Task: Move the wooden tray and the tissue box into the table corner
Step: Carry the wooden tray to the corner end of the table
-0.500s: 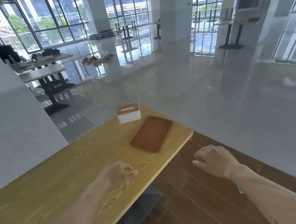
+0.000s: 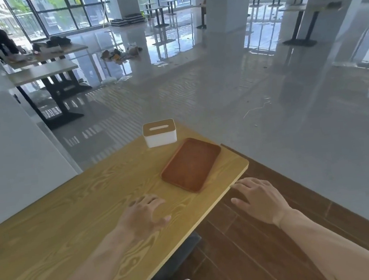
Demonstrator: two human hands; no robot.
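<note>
Just beyond my empty, spread hands, the wooden tray (image 2: 190, 164) angles away rightward, nearest my left hand (image 2: 144, 214); my right hand (image 2: 259, 197) hovers off the tabletop (image 2: 62, 221) edge.

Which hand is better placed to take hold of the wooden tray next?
Probably the right hand: its fingertips are at the table edge nearest the wooden tray. The left hand hovers open, slightly farther from the tray.
</note>
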